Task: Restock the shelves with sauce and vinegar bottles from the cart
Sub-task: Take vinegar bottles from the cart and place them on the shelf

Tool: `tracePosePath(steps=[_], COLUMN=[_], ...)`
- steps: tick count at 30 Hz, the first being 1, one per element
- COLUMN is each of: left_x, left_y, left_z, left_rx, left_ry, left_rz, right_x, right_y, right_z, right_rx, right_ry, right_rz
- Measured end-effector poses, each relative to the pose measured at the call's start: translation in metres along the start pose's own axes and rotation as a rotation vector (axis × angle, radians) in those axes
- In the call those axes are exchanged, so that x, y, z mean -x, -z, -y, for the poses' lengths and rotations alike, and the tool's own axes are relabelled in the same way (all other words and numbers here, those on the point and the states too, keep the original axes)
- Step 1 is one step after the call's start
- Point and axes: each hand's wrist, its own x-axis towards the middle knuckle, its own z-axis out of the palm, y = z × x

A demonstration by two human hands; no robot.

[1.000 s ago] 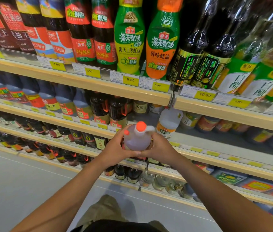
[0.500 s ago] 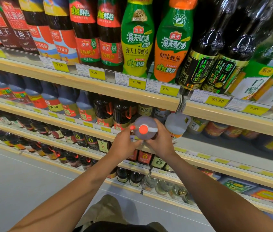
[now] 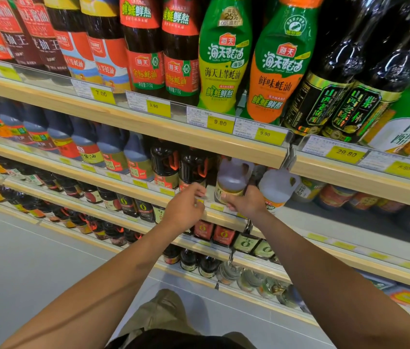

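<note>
Right hand [image 3: 245, 201] grips clear jug [image 3: 233, 180] at shelf [image 3: 123, 187] front edge; left hand [image 3: 185, 210] loose, empty. Risk: letting go early tips jug off.

I am seeing a translucent white plastic jug [image 3: 233, 178] showing a yellow label, and just right of it a second cloudy white jug [image 3: 278, 186] wearing orange. Far above, a green-and-yellow squeeze bottle [image 3: 224, 61] is standing left of a green-and-orange squeeze bottle [image 3: 280, 69]. Yellow price tags [image 3: 220, 123] are lining pale wood shelf edges [image 3: 148, 128].
</note>
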Motion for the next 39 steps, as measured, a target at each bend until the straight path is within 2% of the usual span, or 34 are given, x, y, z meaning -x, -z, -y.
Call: tracePosePath(steps=[2, 4, 9, 14, 22, 27, 30, 33, 34, 37, 39], left_x=[0.001, 0.000, -0.005, -0.006, -0.003, -0.003, -0.002, -0.004, -0.005, -0.005, -0.003], left_y=[0.002, 0.002, 0.002, 0.004, 0.013, 0.013, 0.014, 0.012, 0.011, 0.009, 0.008], left_z=[0.008, 0.017, 0.029, 0.040, 0.044, 0.044, 0.043, 0.045, 0.045, 0.041, 0.040], left_rx=[-0.003, 0.005, 0.080, 0.111, 0.147, 0.142, 0.158, 0.236, 0.264, 0.313, 0.322], left_ry=[0.054, 0.083, 0.102, 0.098, 0.076, 0.060, 0.075, 0.103, 0.108, 0.117, 0.115], left_rz=[-0.158, -0.212, -0.137, -0.163, -0.094, -0.089, -0.073, -0.099, -0.109, -0.110, -0.096], right_x=[-0.003, -0.004, 0.001, -0.001, -0.004, 0.037, 0.066, 0.076, 0.075, 0.058, 0.047], right_y=[0.001, 0.003, 0.003, -0.006, -0.017, 0.013, 0.045, 0.075, 0.083, 0.096, 0.099], right_z=[0.003, 0.003, 0.000, 0.005, 0.009, 0.002, -0.014, -0.024, -0.023, -0.020, -0.018], right_rx=[-0.050, -0.066, -0.073, -0.028, -0.047, 0.102, 0.170, 0.123, 0.092, -0.009, -0.080], right_ry=[-0.054, -0.066, -0.052, -0.056, -0.043, 0.130, 0.078, -0.014, -0.025, 0.051, 0.015], right_rz=[0.031, 0.055, 0.069, 0.065, 0.105, 0.018, -0.086, -0.336, -0.371, -0.234, -0.159])
